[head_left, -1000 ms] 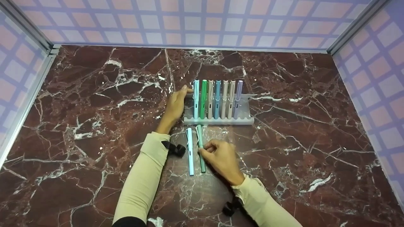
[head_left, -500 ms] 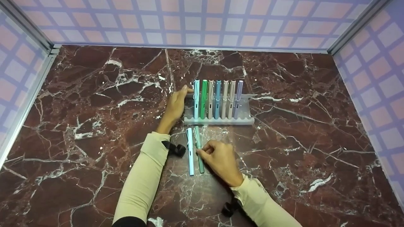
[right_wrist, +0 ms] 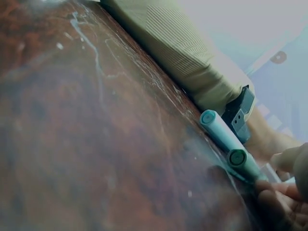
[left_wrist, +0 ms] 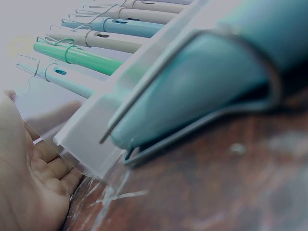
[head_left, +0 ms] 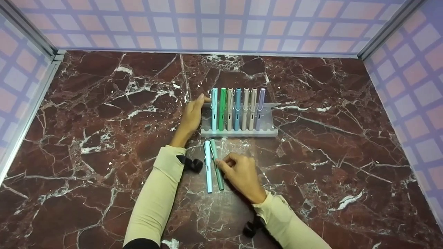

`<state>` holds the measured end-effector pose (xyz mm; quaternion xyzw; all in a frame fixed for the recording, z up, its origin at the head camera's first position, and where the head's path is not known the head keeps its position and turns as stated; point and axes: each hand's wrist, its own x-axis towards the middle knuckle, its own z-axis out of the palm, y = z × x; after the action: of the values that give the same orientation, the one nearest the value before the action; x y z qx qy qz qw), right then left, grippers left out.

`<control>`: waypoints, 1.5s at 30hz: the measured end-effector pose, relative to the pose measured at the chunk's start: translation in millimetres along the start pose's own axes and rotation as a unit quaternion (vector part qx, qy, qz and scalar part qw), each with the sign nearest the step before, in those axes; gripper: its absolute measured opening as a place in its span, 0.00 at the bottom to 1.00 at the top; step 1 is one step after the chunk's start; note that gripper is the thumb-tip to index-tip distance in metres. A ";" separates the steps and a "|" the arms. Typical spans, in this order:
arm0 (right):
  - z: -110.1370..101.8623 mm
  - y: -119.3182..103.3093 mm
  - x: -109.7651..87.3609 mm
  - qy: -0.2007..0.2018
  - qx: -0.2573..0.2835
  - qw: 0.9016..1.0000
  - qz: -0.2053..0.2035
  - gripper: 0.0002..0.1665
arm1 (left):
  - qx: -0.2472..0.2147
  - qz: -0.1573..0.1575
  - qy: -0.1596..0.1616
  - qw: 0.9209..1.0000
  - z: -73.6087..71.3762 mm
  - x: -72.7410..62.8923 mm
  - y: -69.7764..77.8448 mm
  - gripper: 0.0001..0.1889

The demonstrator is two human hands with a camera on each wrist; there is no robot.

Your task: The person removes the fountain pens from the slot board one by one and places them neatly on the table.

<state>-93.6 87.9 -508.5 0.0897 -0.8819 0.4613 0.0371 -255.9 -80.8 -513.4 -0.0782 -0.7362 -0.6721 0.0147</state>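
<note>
A clear pen stand (head_left: 268,119) holds several capped pens in a row, slanted with their clips upward. My left hand (head_left: 191,116) grips its left edge; in the left wrist view the curled fingers (left_wrist: 50,168) show through the clear panel. In front of the stand, a light blue pen (head_left: 208,169) and a dark green pen (head_left: 214,150) lie side by side on the table, cap ends toward the stand. The thumb and forefinger of my right hand (head_left: 244,174) pinch the dark green pen near its middle. Both pen ends appear close together in the right wrist view.
In the stand, a light blue pen (head_left: 214,110) is leftmost, beside a bright green pen (head_left: 222,110); a purple pen (head_left: 261,103) is rightmost. Bare slots show to its right. Checkered walls (head_left: 221,26) border the dark red marbled table (head_left: 328,148).
My right hand has slid the dark green pen's cap end leftward, up to the light blue pen lying on the table. The left hand and the stand stay in place.
</note>
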 end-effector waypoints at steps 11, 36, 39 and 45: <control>-9.1 13.8 12.2 -0.007 0.169 0.985 0.039 0.10 | 0.004 0.006 0.002 1.000 -1.1 0.2 0.1 0.25; -49.5 54.3 51.4 0.289 -0.003 0.944 -0.159 0.03 | -0.005 0.000 -0.006 1.000 -1.8 -0.4 -0.6 0.26; -55.1 58.0 56.2 0.316 -0.008 0.933 -0.169 0.03 | -0.011 -0.002 -0.011 1.000 -1.8 -0.8 -0.3 0.27; -64.8 65.3 65.4 0.340 -0.005 0.927 -0.161 0.02 | -0.004 0.011 -0.005 1.000 -0.5 -0.8 0.2 0.26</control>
<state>-171.5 169.4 -514.5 0.0679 -0.7925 0.4473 0.4089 -255.1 -81.4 -513.2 -0.0900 -0.7326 -0.6745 0.0180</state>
